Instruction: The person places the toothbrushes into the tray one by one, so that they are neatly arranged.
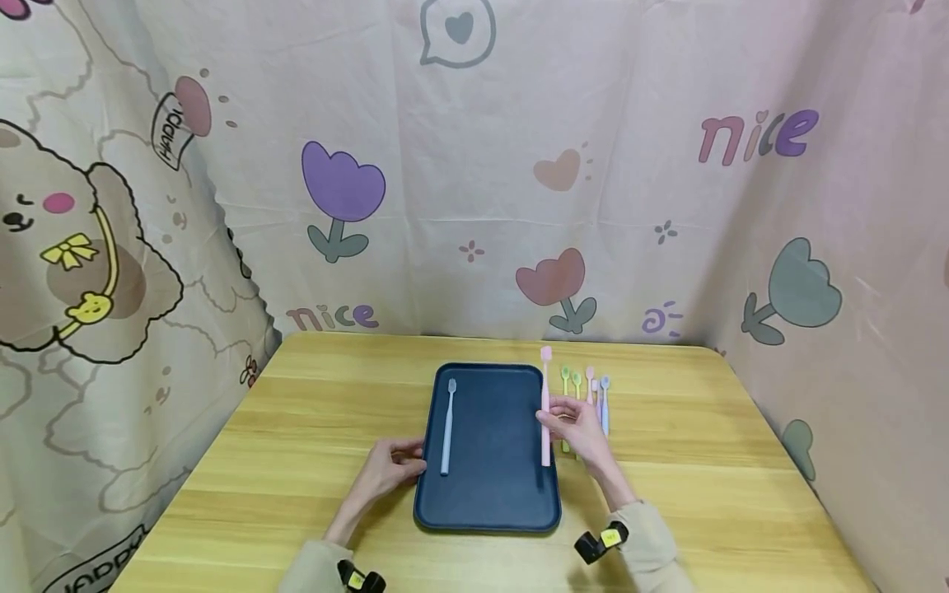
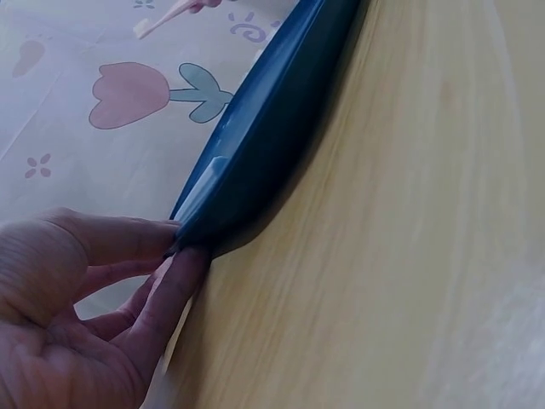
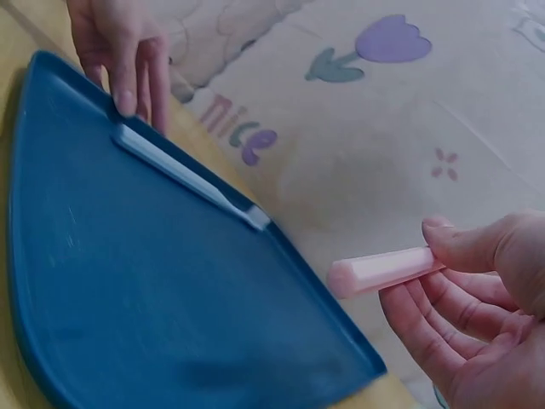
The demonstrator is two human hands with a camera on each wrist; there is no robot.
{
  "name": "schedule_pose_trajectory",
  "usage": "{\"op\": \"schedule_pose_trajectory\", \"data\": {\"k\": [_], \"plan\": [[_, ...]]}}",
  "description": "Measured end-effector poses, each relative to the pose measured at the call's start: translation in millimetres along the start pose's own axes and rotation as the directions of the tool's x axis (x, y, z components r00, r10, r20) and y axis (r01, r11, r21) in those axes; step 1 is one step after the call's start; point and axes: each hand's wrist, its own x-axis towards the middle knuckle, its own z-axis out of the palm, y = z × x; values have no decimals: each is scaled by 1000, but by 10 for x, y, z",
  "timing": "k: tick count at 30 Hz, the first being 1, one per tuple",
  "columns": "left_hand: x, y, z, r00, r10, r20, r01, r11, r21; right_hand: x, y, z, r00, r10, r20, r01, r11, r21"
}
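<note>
Toothbrush, slender, pink, smooth, in pinch of right fingers, round-cornered tray in pinch of left fingers

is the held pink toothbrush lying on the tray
No, the right hand holds the pink toothbrush up off the tray, where only a pale blue toothbrush lies.

Head view's pretty bright, with soft light and decent sharpness. A greyish shadow band runs down the printed curtain on the right. Both wrist views are dimmer, bluer and kinda mushy. In the left one there's pale glare on the wooden table and the pink toothbrush goes fuzzy. Right one bows the tray, with a smudgy dark shadow across it.
</note>
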Motion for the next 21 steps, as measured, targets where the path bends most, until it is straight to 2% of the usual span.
{"op": "schedule_pose_trajectory", "data": {"k": [7, 13, 21], "plan": [[7, 6, -11, 1000, 1, -1, -1, 1000, 2, 66, 21, 270, 997, -37, 69, 34, 998, 43], [-13, 20, -6, 1000, 1, 7, -1, 1000, 1, 99, 84, 447, 986, -80, 147, 73, 996, 48], [-11, 33, 10, 1000, -12, -2, 12, 1000, 13, 140, 140, 656, 987, -73, 146, 68, 997, 43]]}}
